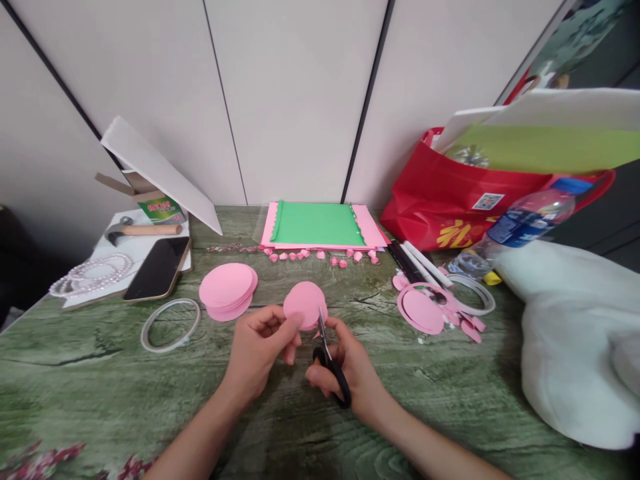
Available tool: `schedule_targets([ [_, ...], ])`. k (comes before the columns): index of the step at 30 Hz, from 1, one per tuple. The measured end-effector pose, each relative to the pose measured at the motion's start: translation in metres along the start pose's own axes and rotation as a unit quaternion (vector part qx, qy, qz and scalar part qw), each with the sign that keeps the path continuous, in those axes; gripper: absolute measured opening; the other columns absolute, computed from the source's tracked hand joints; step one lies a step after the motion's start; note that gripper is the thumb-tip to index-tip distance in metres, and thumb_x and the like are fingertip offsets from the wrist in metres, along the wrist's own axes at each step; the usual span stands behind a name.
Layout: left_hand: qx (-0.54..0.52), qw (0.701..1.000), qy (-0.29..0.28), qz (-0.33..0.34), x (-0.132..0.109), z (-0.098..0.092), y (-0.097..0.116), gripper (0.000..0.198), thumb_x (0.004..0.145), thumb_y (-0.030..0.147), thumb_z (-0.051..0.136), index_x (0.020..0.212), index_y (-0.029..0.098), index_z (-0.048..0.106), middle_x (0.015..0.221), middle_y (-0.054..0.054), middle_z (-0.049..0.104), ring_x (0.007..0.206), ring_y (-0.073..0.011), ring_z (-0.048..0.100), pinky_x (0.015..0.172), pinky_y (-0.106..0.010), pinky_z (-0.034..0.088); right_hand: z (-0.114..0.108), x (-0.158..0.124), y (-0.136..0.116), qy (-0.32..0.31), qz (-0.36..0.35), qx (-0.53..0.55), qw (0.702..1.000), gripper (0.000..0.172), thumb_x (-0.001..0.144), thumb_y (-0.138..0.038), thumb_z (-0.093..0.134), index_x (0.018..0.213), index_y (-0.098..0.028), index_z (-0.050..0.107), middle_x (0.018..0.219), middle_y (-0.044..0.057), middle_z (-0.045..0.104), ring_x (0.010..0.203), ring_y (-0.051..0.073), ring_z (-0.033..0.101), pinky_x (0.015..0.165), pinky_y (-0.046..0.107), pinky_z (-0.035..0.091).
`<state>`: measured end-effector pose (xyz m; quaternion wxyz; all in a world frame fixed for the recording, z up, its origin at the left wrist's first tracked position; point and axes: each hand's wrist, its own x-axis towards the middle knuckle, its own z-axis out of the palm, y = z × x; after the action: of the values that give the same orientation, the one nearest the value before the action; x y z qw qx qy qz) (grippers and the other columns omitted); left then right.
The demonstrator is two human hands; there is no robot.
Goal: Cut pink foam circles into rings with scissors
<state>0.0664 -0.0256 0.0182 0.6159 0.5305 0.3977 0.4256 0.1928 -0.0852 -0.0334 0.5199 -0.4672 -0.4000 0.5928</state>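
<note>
My left hand (263,347) pinches the lower edge of a pink paper circle (303,303) and holds it upright above the table. My right hand (350,370) grips black-handled scissors (330,363), whose blades point up into the circle's lower right edge. A stack of pink paper circles (227,290) lies on the table just left of my hands. Pink cut scraps and a ring-shaped offcut (427,310) lie to the right.
Green and pink paper sheets (320,227) lie at the back with small pink buds in front. A tape roll (170,325), phone (159,268), bead string, hammer and box stand left. A red bag (450,200), water bottle (520,223), pens and white cloth (580,333) fill the right.
</note>
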Motion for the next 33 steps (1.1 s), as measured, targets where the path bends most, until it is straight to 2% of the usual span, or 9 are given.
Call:
schedule_targets([
  [10, -0.022, 1.000, 0.013, 0.008, -0.0022, 0.0010, 0.0004, 0.020, 0.073, 0.026, 0.064, 0.059, 0.013, 0.057, 0.048, 0.004, 0.056, 0.033, -0.0031, 0.044, 0.037, -0.015, 0.032, 0.0001, 0.0004, 0.0019, -0.003, -0.004, -0.006, 1.000, 0.061, 0.060, -0.033, 0.073, 0.105, -0.023, 0.033, 0.044, -0.013, 0.050, 0.031, 0.007, 0.040, 0.035, 0.016, 0.028],
  [16, -0.025, 0.999, -0.021, -0.012, -0.0027, 0.0032, -0.0026, 0.016, 0.072, 0.027, 0.065, 0.065, 0.013, 0.060, 0.051, 0.003, 0.058, 0.036, -0.0053, 0.047, 0.037, -0.016, 0.036, 0.0026, -0.0012, 0.0010, -0.006, -0.017, 0.009, 1.000, 0.063, 0.061, -0.038, 0.074, 0.105, -0.022, 0.032, 0.047, -0.011, 0.051, 0.032, 0.006, 0.040, 0.035, 0.016, 0.030],
  [23, 0.016, 0.999, -0.029, -0.028, -0.0029, 0.0028, -0.0020, 0.022, 0.072, 0.029, 0.065, 0.059, 0.013, 0.058, 0.047, 0.003, 0.055, 0.035, -0.0057, 0.046, 0.038, -0.017, 0.036, 0.0052, -0.0017, -0.0009, -0.011, 0.001, 0.006, 1.000, 0.063, 0.058, -0.040, 0.076, 0.103, -0.023, 0.036, 0.052, -0.009, 0.054, 0.034, 0.006, 0.040, 0.034, 0.016, 0.030],
  [28, 0.057, 0.997, -0.037, -0.030, -0.0028, 0.0034, 0.0027, 0.020, 0.070, 0.028, 0.066, 0.060, 0.012, 0.060, 0.046, 0.004, 0.053, 0.033, -0.0041, 0.043, 0.035, -0.016, 0.033, 0.0053, -0.0009, -0.0025, -0.008, -0.014, 0.027, 1.000, 0.061, 0.058, -0.036, 0.077, 0.102, -0.023, 0.037, 0.054, -0.009, 0.052, 0.043, 0.008, 0.043, 0.043, 0.020, 0.033],
  [33, 0.075, 0.995, -0.049, -0.030, -0.0033, 0.0043, 0.0028, 0.017, 0.069, 0.028, 0.066, 0.064, 0.012, 0.063, 0.044, 0.004, 0.053, 0.032, -0.0042, 0.042, 0.034, -0.015, 0.033, 0.0057, 0.0003, -0.0063, -0.004, -0.040, 0.036, 0.999, 0.062, 0.056, -0.040, 0.077, 0.102, -0.023, 0.039, 0.064, -0.005, 0.052, 0.055, 0.012, 0.047, 0.050, 0.023, 0.034],
])
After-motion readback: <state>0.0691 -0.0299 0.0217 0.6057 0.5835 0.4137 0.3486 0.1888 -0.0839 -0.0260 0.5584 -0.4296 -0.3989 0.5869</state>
